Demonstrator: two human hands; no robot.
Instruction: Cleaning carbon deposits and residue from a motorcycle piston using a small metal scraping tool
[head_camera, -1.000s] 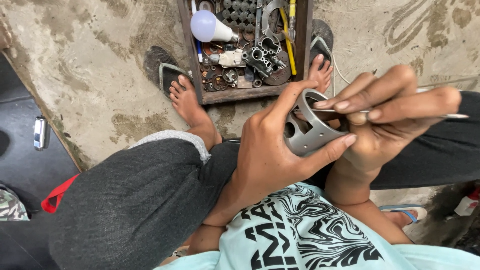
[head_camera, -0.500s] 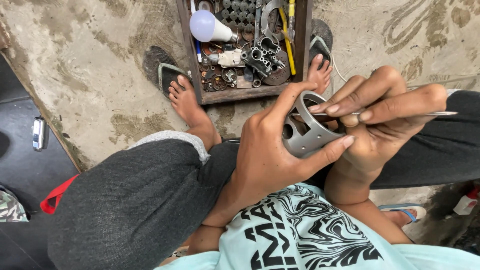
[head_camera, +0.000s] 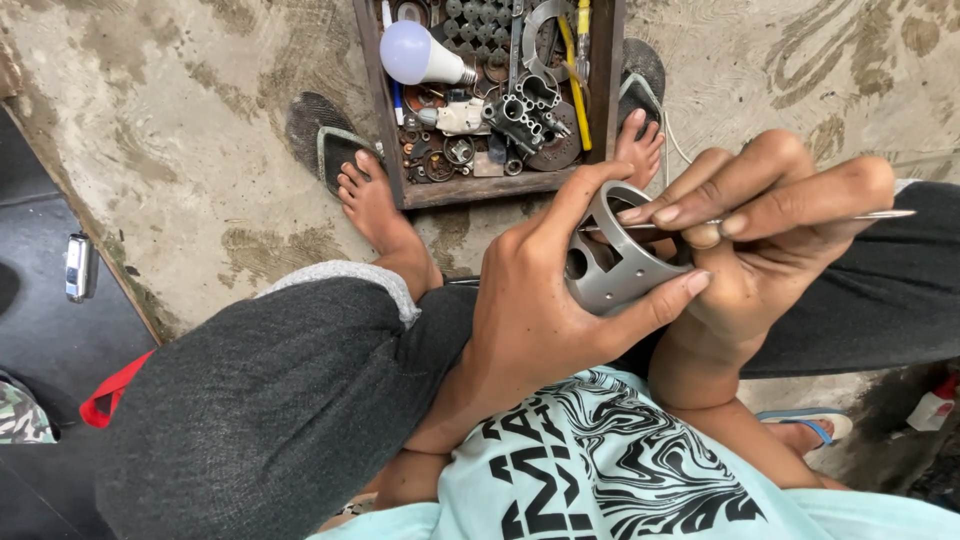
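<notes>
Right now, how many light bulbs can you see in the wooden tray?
1. The bulb lies in the upper left corner of the tray, beside small metal parts. The tray's top is cut off by the frame, so more may be hidden.

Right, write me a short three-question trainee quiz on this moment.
1. True or false: the left hand holds the grey metal ring with round holes in its wall.
2. What does the right hand pinch? A) a thin metal rod B) a light bulb C) a sandal
3. Fill in: the white light bulb lies in the wooden ____ on the floor.

Key: 1 true; 2 A; 3 tray.
</notes>
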